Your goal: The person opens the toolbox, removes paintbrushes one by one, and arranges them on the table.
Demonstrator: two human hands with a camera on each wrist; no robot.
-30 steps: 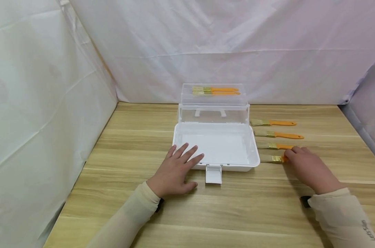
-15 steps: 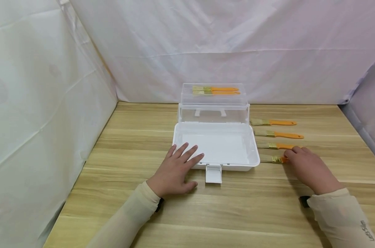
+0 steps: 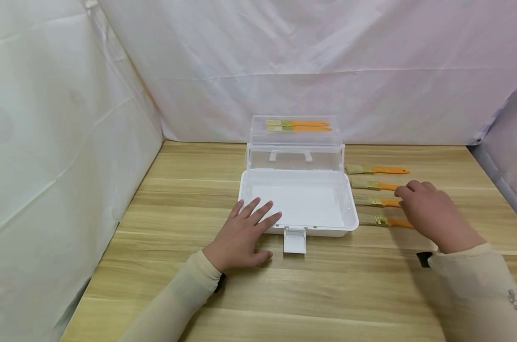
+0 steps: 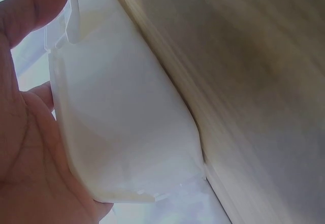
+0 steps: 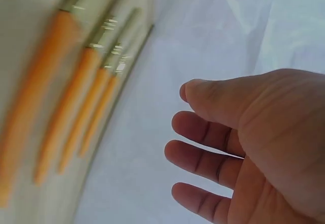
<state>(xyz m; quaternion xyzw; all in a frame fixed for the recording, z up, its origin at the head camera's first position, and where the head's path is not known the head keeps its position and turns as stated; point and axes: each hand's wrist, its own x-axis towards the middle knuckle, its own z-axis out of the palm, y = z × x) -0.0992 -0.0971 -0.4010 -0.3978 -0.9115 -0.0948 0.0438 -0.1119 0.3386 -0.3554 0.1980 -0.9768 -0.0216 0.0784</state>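
My left hand [image 3: 239, 237] rests with spread fingers over the front left rim of a white plastic storage box [image 3: 314, 202]. In the left wrist view the palm lies along the box wall [image 4: 122, 107]. My right hand [image 3: 431, 213] is raised above the orange handles of the paintbrushes right of the box. Its fingers are loosely bent, thumb near the index finger, and hold nothing in the right wrist view. The front paintbrush [image 3: 397, 223] lies flat on the table, its handle end partly hidden by the hand. Several paintbrushes lie there in a row, bristles toward the box.
Behind the base the box's translucent lid [image 3: 294, 137] stands open, with two orange-handled paintbrushes [image 3: 305, 126] in its upper part. A white latch [image 3: 294, 242] hangs at the box front. White cloth walls [image 3: 224, 109] border the wooden table [image 3: 190, 190].
My right hand has let go of the front paintbrush and lifted up and slightly to the right. More of that brush's handle shows. The left hand has stayed in place.
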